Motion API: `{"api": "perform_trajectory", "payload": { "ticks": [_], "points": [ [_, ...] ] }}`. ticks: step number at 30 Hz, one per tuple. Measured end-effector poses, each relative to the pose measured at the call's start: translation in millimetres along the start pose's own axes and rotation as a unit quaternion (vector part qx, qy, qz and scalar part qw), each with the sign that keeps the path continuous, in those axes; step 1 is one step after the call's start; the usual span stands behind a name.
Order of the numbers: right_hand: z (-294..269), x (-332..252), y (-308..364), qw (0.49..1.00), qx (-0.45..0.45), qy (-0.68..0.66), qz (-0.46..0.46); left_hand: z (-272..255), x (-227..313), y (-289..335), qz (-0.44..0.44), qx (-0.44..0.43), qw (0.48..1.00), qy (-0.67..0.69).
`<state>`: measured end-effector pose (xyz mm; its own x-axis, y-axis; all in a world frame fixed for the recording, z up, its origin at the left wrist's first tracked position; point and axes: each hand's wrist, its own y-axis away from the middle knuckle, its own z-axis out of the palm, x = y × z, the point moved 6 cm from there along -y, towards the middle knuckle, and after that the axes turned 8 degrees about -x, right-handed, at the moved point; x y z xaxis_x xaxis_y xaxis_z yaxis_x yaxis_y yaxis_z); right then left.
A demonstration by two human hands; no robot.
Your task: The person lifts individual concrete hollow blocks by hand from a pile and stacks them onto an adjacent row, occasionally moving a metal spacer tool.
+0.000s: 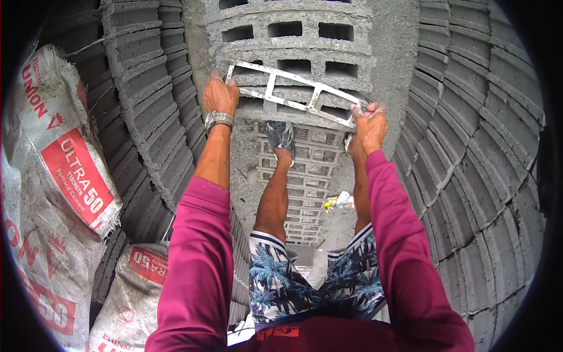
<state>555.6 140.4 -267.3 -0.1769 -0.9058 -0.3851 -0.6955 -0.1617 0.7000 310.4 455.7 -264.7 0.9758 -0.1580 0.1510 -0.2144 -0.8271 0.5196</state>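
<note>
With both hands I hold a flat white metal frame [270,85], split by crossbars into three openings. My left hand [221,95] is closed round its left end, a silver watch on the wrist. My right hand [370,124] grips the other end, which hangs lower and nearer to me, so the frame slants. Thin, see-through covering shows on the fingers of both hands. Right beneath the frame lies a row of grey hollow concrete blocks [296,46], their holes facing up; whether the frame touches them I cannot tell.
Tall stacks of grey blocks [138,88] line the left side, and more block stacks [469,135] curve along the right. Dusty cement sacks [73,170] lean at the left. More hollow blocks [302,188] run between my feet, near colourful litter [340,202].
</note>
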Motion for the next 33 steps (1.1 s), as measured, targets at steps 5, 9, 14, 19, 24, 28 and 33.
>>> {"api": "perform_trajectory", "payload": {
  "ticks": [5, 9, 14, 19, 24, 28, 33],
  "points": [
    [8.7, -33.9, 35.4, 0.975, 0.035, 0.126, -0.180, -7.5, -23.1, -11.8, 0.037, 0.003, 0.999, 0.040],
    [52.6, -61.3, 70.6, 0.902, -0.071, 0.236, -0.354, -21.4, -34.5, -14.0, 0.006, -0.060, 0.994, 0.092],
    [70.0, -62.2, 52.7, 0.930, -0.122, 0.178, -0.298, -56.5, -39.0, 11.6, -0.004, -0.118, 0.923, 0.366],
    [-1.9, -85.7, 27.3, 0.930, -0.010, 0.151, -0.335, -60.2, 21.3, 69.0, -0.028, -0.093, 0.746, 0.659],
    [-86.0, -76.1, 24.4, 0.972, 0.005, -0.038, -0.232, 30.6, 99.5, 160.5, 0.072, -0.239, 0.893, 0.373],
    [-125.5, -47.4, -13.3, 0.977, -0.053, -0.139, -0.155, 101.8, 168.9, 192.0, 0.256, -0.103, 0.950, 0.145],
    [-136.4, -0.1, -90.4, 0.994, 0.050, -0.067, -0.063, 167.2, 210.7, 184.5, 0.200, -0.062, 0.978, -0.022]
  ]
}}
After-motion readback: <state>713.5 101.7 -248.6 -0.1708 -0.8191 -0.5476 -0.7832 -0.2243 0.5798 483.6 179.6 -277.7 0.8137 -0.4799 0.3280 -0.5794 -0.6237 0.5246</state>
